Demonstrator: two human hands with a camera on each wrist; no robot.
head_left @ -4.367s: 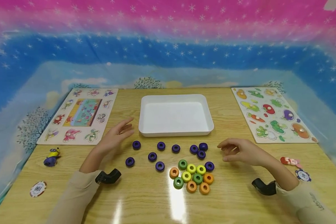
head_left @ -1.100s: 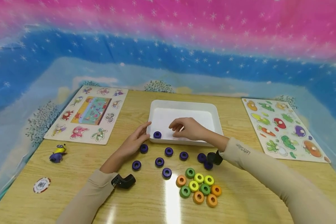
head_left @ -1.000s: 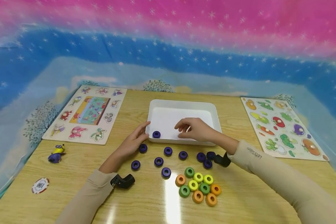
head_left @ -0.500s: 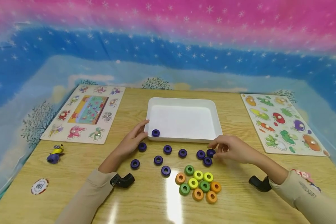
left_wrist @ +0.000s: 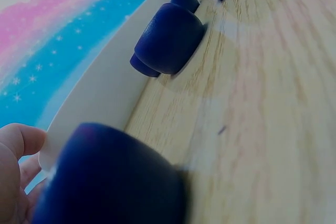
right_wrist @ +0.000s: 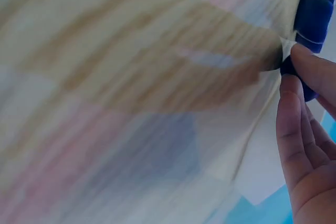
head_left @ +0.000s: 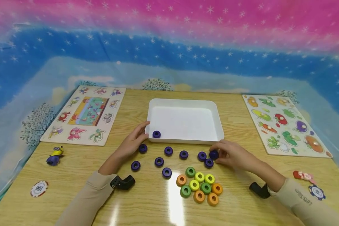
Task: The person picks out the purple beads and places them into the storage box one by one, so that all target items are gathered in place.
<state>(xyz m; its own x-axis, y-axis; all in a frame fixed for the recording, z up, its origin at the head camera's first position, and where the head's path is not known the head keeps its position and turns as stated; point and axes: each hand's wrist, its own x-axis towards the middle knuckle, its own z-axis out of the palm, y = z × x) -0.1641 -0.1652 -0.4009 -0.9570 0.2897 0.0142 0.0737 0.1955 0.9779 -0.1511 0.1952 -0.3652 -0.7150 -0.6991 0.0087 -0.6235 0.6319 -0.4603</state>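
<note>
My right hand (head_left: 234,154) pinches a purple bead (head_left: 213,154) between thumb and fingers, low over the table; the right wrist view shows this bead (right_wrist: 300,80) at the fingertips. Two more purple beads (head_left: 201,156) lie just left of it. My left hand (head_left: 131,142) touches the left front corner of the white tray (head_left: 183,141), its fingers fairly straight. Inside the tray, near that corner, sits one purple bead (head_left: 156,134). Under the left fingers, a purple bead (head_left: 142,148) lies on the table, large in the left wrist view.
Several purple beads (head_left: 159,162) are spread before the tray. Nearer lies a cluster of green (head_left: 185,191), yellow (head_left: 194,185) and orange beads (head_left: 199,196). Puzzle boards stand left (head_left: 84,116) and right (head_left: 285,125). Small figures (head_left: 55,156) and chips (head_left: 39,188) lie at the sides.
My left hand has come to the tray's corner. One purple bead from near the cluster now lies in the tray. My right hand has moved back from the tray and grips another purple bead.
</note>
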